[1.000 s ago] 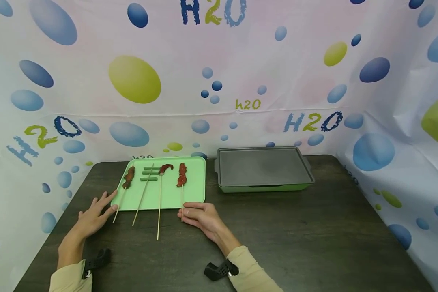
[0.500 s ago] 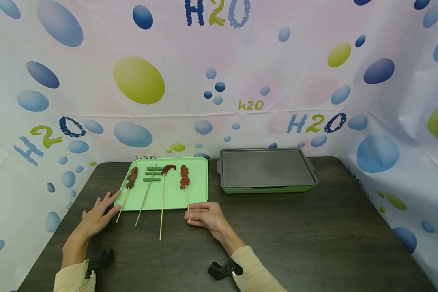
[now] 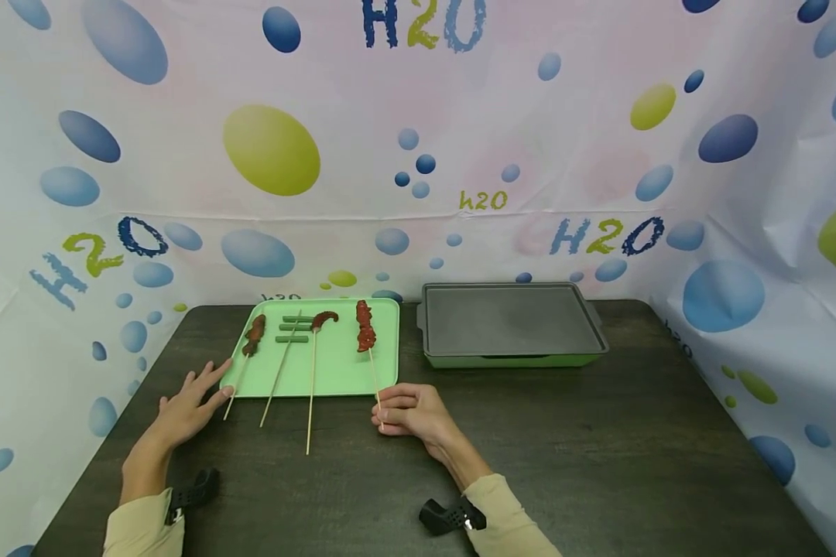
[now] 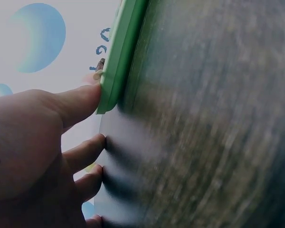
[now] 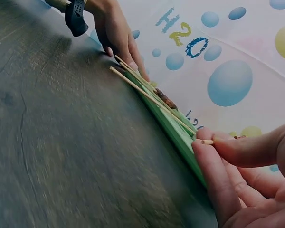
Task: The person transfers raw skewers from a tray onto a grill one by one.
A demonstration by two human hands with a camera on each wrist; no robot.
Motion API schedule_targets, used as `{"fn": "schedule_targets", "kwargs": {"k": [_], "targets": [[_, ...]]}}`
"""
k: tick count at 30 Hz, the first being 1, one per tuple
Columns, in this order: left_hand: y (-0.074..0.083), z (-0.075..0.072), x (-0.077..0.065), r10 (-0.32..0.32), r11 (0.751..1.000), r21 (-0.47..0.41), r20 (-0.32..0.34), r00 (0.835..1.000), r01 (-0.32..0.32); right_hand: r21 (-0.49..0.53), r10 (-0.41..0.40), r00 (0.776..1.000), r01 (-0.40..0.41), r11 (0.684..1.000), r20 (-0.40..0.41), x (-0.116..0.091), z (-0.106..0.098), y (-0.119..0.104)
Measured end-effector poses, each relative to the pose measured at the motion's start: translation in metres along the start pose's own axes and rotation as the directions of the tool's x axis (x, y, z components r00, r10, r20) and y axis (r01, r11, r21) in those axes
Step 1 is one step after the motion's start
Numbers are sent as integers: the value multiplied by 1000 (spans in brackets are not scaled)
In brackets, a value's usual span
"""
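Observation:
In the head view, a light green tray (image 3: 348,379) bears several skewers. My right hand (image 3: 418,418) pinches the lower stick of a red meat skewer (image 3: 365,329) between thumb and fingers, and its meat overlaps the tray's right part. The stick's end (image 5: 207,142) pokes out of the pinch in the right wrist view. My left hand (image 3: 184,410), fingers spread, lies at the tray's front left corner. Seen from the left wrist, its thumb (image 4: 80,102) touches the tray's edge (image 4: 121,52) and the other fingertips rest on the table.
Still on the tray are a brown meat skewer (image 3: 254,336), a skewer with green pieces (image 3: 292,339) and one with a curled dark red tentacle (image 3: 324,319); their sticks overhang the front rim. Right of it stands a green-based box with a flat grey top (image 3: 508,317). A printed curtain hangs behind.
My right hand has drawn the red meat skewer to the right and raised it, its stick now leaning. The left hand keeps its place at the tray's corner. The head view has shifted slightly.

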State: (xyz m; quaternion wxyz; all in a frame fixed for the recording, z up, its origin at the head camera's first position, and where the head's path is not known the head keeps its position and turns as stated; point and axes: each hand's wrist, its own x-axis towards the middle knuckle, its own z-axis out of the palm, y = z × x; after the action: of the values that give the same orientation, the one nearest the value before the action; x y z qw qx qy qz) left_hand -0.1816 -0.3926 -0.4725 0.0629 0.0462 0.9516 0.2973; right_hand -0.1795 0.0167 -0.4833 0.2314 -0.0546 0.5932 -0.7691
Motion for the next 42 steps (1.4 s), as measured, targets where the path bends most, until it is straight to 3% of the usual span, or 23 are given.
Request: {"fn": "schedule_targets", "kwargs": {"k": [6,15,42], "targets": [[1,-1,1,-2,1000,19,-6,1000,2,-33,-6,999,8,999,47,-8,-7,-10],[1,1,0,-8,1000,21,-9,1000,8,-51,1,999,2,999,54,-24,-19,-28],[0,-1,2,-18,1000,11,1,1000,18,-41,19,999,-18,999,37,-43,-98,-57]]}}
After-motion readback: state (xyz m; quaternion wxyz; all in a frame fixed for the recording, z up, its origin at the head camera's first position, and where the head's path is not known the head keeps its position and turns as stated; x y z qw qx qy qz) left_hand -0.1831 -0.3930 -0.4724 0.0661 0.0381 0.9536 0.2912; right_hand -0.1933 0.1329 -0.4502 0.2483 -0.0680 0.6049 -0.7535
